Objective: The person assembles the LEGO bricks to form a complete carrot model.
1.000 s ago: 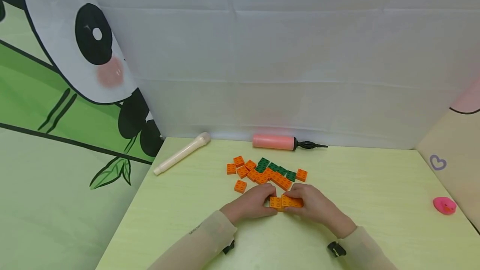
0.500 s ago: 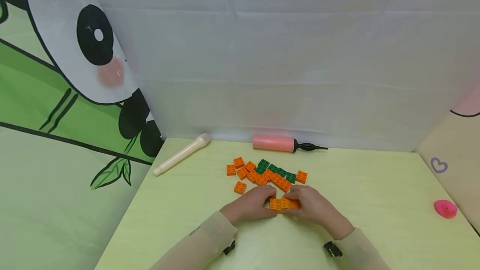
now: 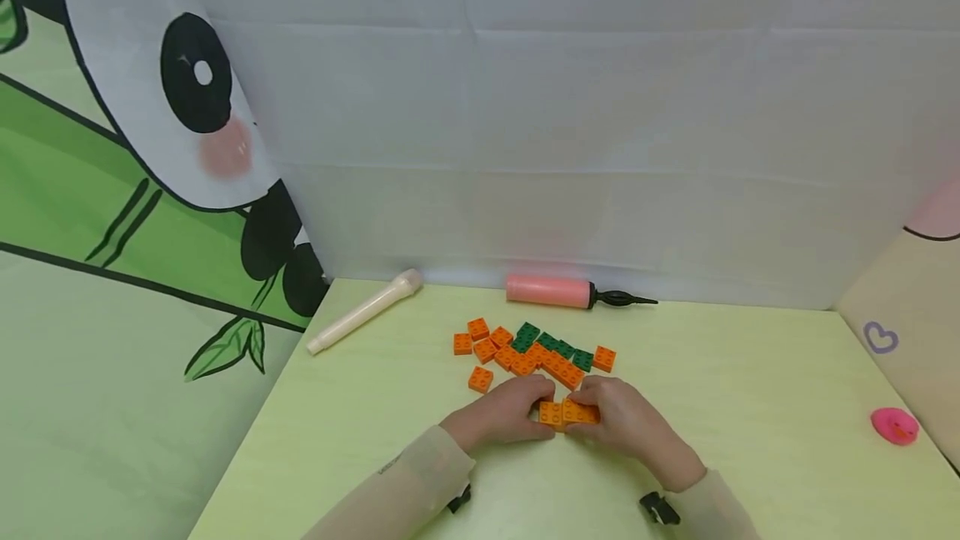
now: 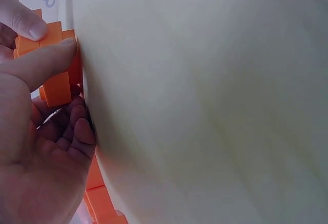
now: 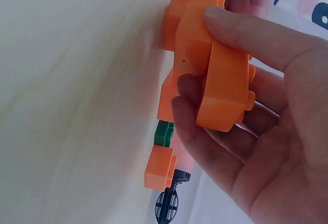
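Note:
At the front middle of the head view, both hands hold a joined cluster of orange toy building bricks (image 3: 551,413). My left hand (image 3: 504,415) grips its left end, thumb on the near side and fingers on the far side. From the right, my right hand (image 3: 628,425) pinches the upper brick (image 3: 576,410) between thumb and fingers. In the right wrist view that orange brick (image 5: 224,85) shows its studs toward the palm, with the thumb pressed on its side. The left wrist view has the stepped brick cluster (image 4: 57,88) close to the table, the left thumb lying across it.
Beyond the hands lie several loose orange bricks (image 3: 522,364) and green bricks (image 3: 547,343). A pink hand pump (image 3: 551,291) and a cream-coloured stick (image 3: 363,312) lie near the back edge. A pink rubber duck (image 3: 895,426) sits at the far right. Fabric walls enclose the table (image 3: 750,390).
The head view has tilted slightly, so the scene sits a little lower. My right hand and forearm have shifted slightly left against the bricks. The left hand keeps its grip.

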